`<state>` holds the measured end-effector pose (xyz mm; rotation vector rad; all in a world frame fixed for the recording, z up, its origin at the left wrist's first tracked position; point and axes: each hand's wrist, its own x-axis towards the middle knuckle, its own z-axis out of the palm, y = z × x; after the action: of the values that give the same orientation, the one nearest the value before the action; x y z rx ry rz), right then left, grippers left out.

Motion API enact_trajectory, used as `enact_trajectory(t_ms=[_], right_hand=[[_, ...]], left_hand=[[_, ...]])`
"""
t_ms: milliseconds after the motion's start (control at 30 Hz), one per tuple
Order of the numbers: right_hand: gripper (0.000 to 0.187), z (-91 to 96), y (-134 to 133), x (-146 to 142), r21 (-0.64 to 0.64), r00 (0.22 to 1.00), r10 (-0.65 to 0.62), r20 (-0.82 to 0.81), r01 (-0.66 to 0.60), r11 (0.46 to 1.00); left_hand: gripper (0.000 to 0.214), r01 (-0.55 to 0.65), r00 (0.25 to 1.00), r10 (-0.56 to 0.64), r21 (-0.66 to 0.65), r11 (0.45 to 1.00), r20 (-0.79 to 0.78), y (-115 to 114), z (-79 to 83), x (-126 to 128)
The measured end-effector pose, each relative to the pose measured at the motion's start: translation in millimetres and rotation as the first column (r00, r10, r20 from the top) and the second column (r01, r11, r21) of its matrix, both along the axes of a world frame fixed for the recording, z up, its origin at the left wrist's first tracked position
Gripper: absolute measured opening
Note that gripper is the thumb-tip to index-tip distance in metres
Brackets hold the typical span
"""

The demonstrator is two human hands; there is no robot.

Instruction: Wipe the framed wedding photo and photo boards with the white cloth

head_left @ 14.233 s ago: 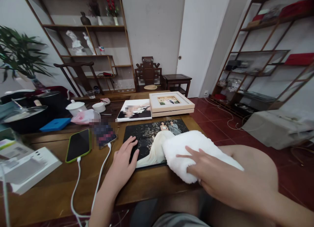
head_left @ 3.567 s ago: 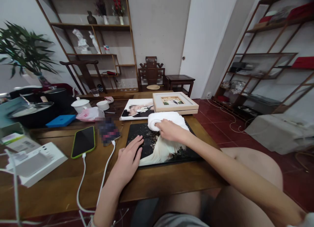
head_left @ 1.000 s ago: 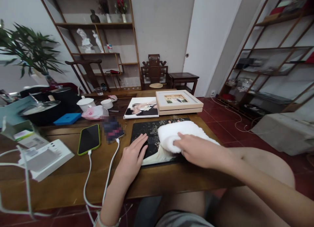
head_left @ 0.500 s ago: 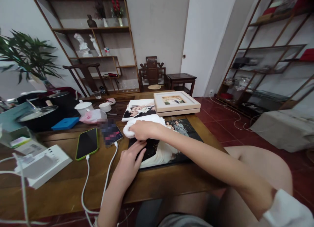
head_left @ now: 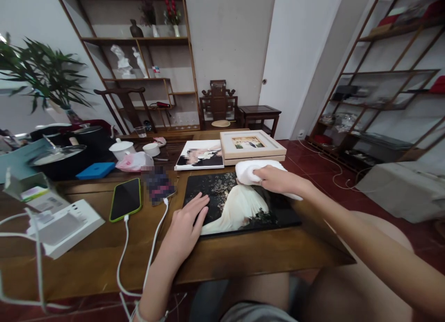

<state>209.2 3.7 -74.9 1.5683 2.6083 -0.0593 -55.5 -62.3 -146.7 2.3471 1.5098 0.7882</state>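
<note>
A dark wedding photo panel (head_left: 222, 192) lies flat near the table's front edge. On its lower left corner rests my left hand (head_left: 189, 220), fingers stretched out flat. My right hand (head_left: 276, 179) grips a bunched white cloth (head_left: 248, 171) against the panel's upper right part, hiding the people pictured there. Just behind the panel lie a smaller photo print (head_left: 205, 156) with a white edge and a stack of pale frames (head_left: 253, 154), the top one holding a picture.
Left on the wooden table (head_left: 257, 257) are a green-cased phone (head_left: 125, 199), another phone (head_left: 162, 190), both on white cables, a white power strip (head_left: 69, 227) and a blue box (head_left: 95, 170). Pots (head_left: 59, 155), a white teapot (head_left: 121, 147) and a pink-white bag (head_left: 135, 161) stand farther back.
My right hand has swept the white cloth rightward across the panel, from its upper left to its upper right. My left hand stays on the lower left corner.
</note>
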Motion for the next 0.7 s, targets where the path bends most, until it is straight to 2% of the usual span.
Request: enact_trajectory(t_ms=[133, 333, 433, 533, 700], right_hand=[[0.029, -8.1, -24, 3, 0.0, 0.999, -0.023, -0.027, 0.023, 1.0], [0.034, -15.6, -114, -2, -0.061, 0.986, 0.004, -0.164, -0.014, 0.998], [0.037, -18.8, -138, 4, -0.083, 0.98, 0.006, -0.2, -0.023, 0.996], [0.034, -19.2, -126, 10, -0.094, 0.983, -0.026, -0.182, 0.009, 0.996], [0.029, -11.9, -60, 10, -0.059, 0.995, -0.004, -0.097, -0.001, 0.998]], left_hand=[[0.038, -0.046, 0.999, 0.046, -0.001, 0.999, -0.014, -3, 1.7, 2], [0.041, -0.075, 0.997, 0.075, 0.053, 0.996, -0.015, 1, -6.5, -1], [0.044, -0.078, 0.996, 0.079, 0.054, 0.996, -0.029, 4, -10.0, -3], [0.042, -0.057, 0.997, 0.059, 0.052, 0.997, -0.042, 5, -11.5, -4], [0.039, -0.048, 0.998, 0.051, 0.065, 0.997, -0.037, 6, -11.2, -4]])
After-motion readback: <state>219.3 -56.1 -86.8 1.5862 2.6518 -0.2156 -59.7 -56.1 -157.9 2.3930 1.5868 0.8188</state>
